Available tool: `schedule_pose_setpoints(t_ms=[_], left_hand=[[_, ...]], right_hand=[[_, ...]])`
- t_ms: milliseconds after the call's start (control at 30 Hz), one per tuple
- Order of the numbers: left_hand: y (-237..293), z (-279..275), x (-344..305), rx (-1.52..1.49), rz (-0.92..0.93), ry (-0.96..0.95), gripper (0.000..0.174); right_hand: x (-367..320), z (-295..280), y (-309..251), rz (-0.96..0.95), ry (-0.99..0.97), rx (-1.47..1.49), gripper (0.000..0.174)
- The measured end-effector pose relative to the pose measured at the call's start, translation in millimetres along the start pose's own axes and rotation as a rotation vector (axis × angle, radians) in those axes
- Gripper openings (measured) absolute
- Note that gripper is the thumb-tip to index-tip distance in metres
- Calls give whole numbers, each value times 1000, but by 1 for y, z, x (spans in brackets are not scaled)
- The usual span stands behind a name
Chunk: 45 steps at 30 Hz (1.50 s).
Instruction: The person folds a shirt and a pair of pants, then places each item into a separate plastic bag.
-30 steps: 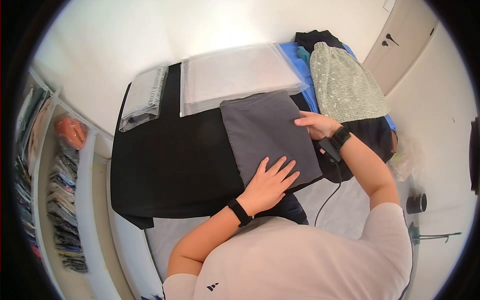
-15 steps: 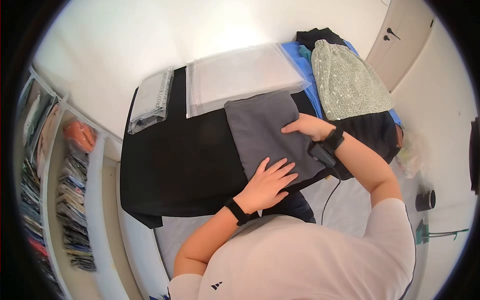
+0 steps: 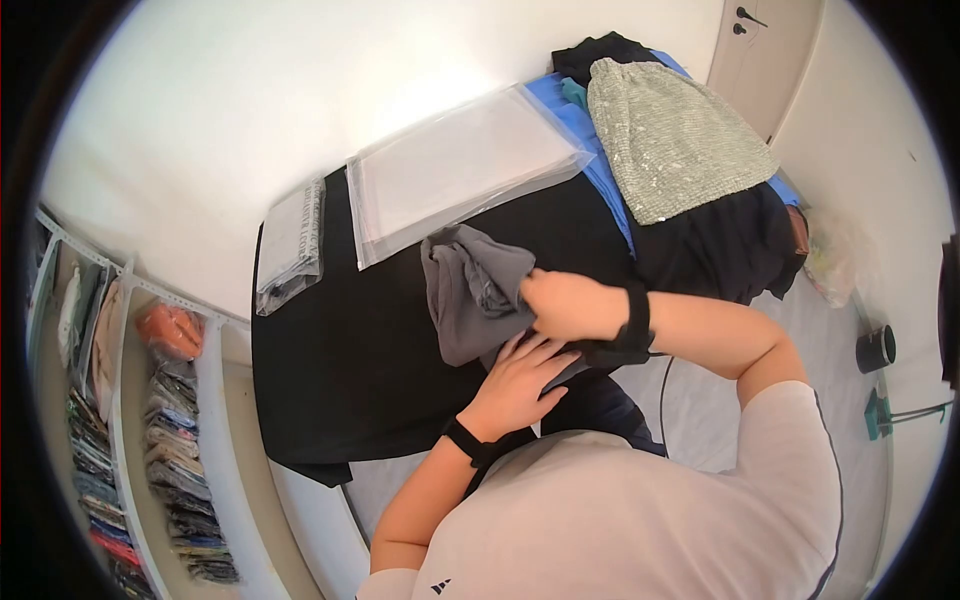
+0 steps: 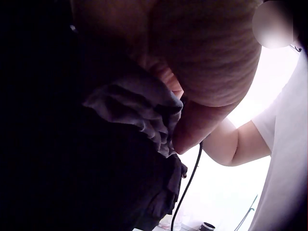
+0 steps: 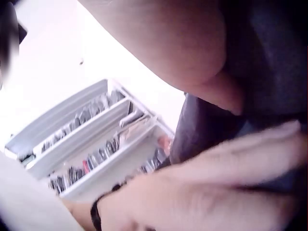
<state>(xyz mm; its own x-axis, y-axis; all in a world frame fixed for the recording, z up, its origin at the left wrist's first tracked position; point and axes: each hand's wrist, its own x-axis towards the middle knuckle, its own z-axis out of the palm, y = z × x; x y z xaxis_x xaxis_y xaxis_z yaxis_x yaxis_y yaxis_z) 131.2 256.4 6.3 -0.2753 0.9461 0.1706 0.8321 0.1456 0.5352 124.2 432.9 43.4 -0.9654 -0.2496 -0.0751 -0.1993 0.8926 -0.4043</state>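
A dark grey cloth [image 3: 462, 300], bunched and folded over itself, lies on the black-covered table [image 3: 350, 390]. My right hand [image 3: 580, 308] grips its right side, fingers curled into the fabric. Just below, my left hand [image 3: 520, 385] rests with fairly straight fingers at the cloth's near edge, its fingertips partly under the right hand. In the left wrist view the grey cloth [image 4: 137, 108] hangs in dim folds beside the thumb. The left hand [image 5: 202, 192] shows in the right wrist view, close below the right hand's thumb.
Clear plastic bags [image 3: 460, 170] lie flat at the back, with a packaged bundle [image 3: 292, 240] to their left. A sequinned garment [image 3: 680, 140] tops a clothes pile at right. Shelves of bagged clothes [image 3: 190, 470] stand at left. A cable [image 3: 664, 400] hangs from the right wrist.
My right hand has taken hold of the cloth and drawn it in toward the left hand, turning the flat grey piece into a smaller, bunched fold. The left hand stays nearly in place.
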Motion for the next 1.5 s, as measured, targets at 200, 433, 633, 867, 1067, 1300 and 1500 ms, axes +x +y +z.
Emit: schedule_pose_setpoints(t_ms=[200, 433, 633, 867, 1067, 1300, 1500], left_hand=[[2, -1, 1, 63, 36, 20, 49], [0, -3, 2, 59, 36, 16, 50], [2, -7, 1, 34, 52, 26, 45], [-32, -118, -1, -223, -88, 457, 27], [-150, -150, 9, 353, -354, 447, 19], [-197, -125, 21, 695, -625, 117, 15], [-177, -121, 20, 816, -601, 113, 15]], right_hand=[[12, -23, 91, 423, -169, 1662, 36], [-1, -17, 93, 588, -104, 1819, 38], [-2, -16, 91, 511, -297, 1506, 38], [-21, -47, 48, 318, -10, 1762, 38], [-81, -71, 22, 69, 602, 2004, 35], [-156, -59, 24, 97, 1132, 1937, 35], [-187, -59, 29, 85, 1174, 1966, 30]])
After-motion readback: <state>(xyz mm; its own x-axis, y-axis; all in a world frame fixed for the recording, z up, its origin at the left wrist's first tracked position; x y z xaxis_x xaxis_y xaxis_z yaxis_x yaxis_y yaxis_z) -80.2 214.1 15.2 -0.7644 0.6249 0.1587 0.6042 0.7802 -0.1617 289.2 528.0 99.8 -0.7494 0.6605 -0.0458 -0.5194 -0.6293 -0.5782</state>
